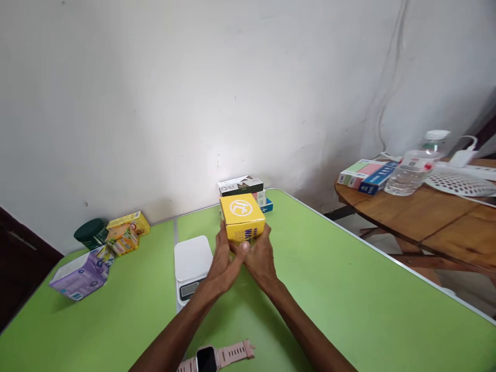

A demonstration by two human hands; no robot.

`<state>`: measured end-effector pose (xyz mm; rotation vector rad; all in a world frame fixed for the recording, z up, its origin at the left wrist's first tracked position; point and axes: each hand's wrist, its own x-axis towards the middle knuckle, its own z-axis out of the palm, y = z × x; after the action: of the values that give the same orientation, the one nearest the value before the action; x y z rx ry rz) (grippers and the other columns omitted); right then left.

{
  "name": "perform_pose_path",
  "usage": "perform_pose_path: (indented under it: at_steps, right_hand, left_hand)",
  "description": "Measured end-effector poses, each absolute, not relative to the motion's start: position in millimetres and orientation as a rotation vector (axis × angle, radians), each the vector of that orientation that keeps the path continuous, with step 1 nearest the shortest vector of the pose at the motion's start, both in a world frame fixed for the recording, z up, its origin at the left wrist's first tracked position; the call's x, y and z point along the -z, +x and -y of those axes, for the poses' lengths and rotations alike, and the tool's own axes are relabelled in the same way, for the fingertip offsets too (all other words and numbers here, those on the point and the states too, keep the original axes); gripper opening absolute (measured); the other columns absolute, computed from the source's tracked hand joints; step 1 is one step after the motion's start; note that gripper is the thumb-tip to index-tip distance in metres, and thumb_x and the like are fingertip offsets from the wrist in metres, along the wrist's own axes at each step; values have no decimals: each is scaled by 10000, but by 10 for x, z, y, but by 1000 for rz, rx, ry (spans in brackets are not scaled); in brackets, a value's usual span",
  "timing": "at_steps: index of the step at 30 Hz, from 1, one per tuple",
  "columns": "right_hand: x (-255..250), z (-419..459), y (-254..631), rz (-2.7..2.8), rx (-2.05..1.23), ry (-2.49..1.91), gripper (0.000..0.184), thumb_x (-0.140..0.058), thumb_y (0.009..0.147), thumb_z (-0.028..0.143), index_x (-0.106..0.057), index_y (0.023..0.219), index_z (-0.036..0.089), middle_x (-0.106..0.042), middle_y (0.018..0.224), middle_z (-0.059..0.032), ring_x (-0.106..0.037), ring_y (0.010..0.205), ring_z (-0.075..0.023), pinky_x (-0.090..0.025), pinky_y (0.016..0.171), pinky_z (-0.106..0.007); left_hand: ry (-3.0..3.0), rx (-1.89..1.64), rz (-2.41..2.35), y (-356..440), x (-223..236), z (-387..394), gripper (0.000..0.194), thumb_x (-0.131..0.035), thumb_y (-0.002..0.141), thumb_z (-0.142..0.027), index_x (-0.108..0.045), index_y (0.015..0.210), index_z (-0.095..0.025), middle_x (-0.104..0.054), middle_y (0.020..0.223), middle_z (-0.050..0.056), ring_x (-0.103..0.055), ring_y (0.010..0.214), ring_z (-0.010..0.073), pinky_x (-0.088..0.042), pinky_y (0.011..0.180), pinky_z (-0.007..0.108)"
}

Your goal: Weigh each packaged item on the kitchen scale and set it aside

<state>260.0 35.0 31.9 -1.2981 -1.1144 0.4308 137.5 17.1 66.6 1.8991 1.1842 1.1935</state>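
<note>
A yellow box [244, 213] with a white round logo on top is held up above the green table. My left hand [225, 258] grips its left side, the thumb near its lower front. My right hand [262, 257] closes round its right and lower side. Just left of my hands lies a white digital scale [192, 258], partly covered by my left forearm. Behind the yellow box, a stack of small cartons [242, 185] stands by the wall. Close to me lies a smartwatch with a pink strap [234, 353], partly hidden by my left arm.
At the table's left are a purple pack [82, 275], a dark green tub [91, 233], an orange box [123, 239] and a yellow carton [130, 222]. On the right, a wooden table [418, 222] bears small boxes [366, 174], a water bottle [413, 168] and a white perforated object [461, 183].
</note>
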Motion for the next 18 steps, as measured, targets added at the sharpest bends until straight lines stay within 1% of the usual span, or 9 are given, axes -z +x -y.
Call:
perform_pose_path:
  at_steps: [4,6,9,11,14,16,18]
  right_hand:
    - [-149,-530,3201,1049,-313,-1449,784,-782,625,639,-437,1211,250,-683,1187,-159,-678,1000,-354,-567,833,-505]
    - [-55,-641,3450,1023,-291,-1515,765,-754,620,681,-425,1166,256,-691,1142,-151,-679,956,-352,-565,804,-498]
    - [51,-813,3723,1003,-299,-1559,738,-722,617,719,-406,1107,265,-696,1056,-138,-673,884,-341,-557,753,-478]
    - [95,-928,3832,1018,-310,-1559,752,-728,599,738,-395,1085,271,-690,1027,-125,-660,857,-330,-549,746,-477]
    - [124,-1100,3911,1055,-348,-1535,806,-765,560,744,-383,1088,270,-672,1046,-116,-641,858,-315,-542,762,-487]
    - [121,-1208,3931,1061,-373,-1512,851,-793,538,732,-383,1115,260,-655,1084,-120,-634,889,-312,-540,779,-491]
    - [102,-1293,3940,1054,-383,-1500,901,-809,523,725,-386,1154,241,-633,1120,-134,-627,945,-320,-536,812,-501]
  left_hand:
    - [1822,-1000,-1020,1975,-536,-503,913,-572,965,-611,-219,1669,-151,-361,1655,231,-347,1569,329,-295,1295,482]
    - [1797,-946,-996,2216,-464,-645,973,-581,948,-628,-173,1678,-132,-315,1675,241,-285,1597,339,-238,1315,483]
    - [1756,-890,-981,2470,-365,-804,1049,-596,919,-669,-130,1685,-125,-283,1682,249,-263,1602,346,-221,1316,477]
    - [1737,-867,-983,2563,-317,-889,1120,-626,889,-691,-85,1689,-126,-238,1701,251,-244,1607,354,-224,1313,481]
    - [1726,-855,-988,2610,-289,-1021,1205,-663,856,-701,-19,1691,-117,-141,1737,246,-164,1633,356,-187,1324,469]
    - [1727,-838,-989,2600,-298,-1101,1205,-658,857,-707,-16,1691,-121,-108,1752,235,-127,1643,355,-149,1334,472]
    - [1735,-812,-985,2566,-319,-1135,1180,-635,872,-716,-31,1693,-121,-114,1757,226,-121,1644,362,-132,1339,487]
